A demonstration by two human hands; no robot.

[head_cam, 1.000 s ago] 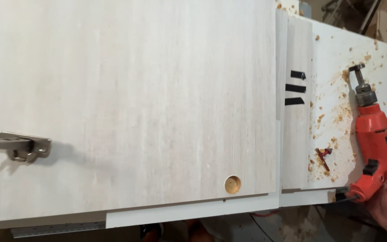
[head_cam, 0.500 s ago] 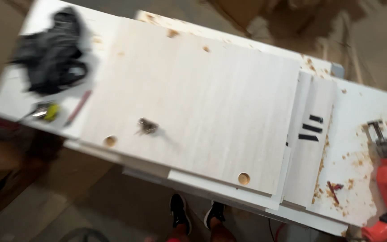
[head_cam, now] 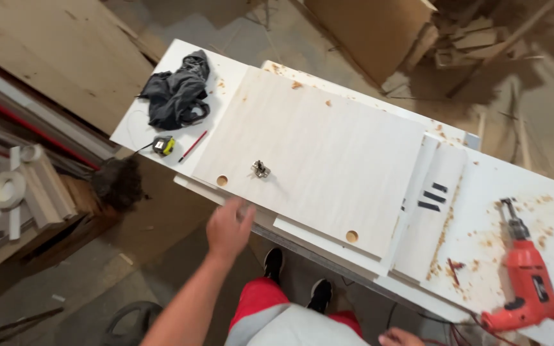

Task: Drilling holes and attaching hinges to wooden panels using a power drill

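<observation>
Newly raised, the open, empty left hand (head_cam: 229, 227) nears the pale wood-grain panel (head_cam: 318, 154) with its metal hinge (head_cam: 261, 169).

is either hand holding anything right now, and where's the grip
Nothing is held. The left hand is open in the air near the pale board's front edge; the right hand, at the frame's bottom, looks empty, near the red drill.

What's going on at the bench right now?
A person stands at a white workbench, looking down. Their left hand reaches, empty, toward the near edge of a pale wood panel that has two round holes and a small metal hinge on it. Their right hand is low at the bench edge, near a red drill lying among sawdust. A tape measure, red pencil and dark cloth sit at the far-left end.
</observation>
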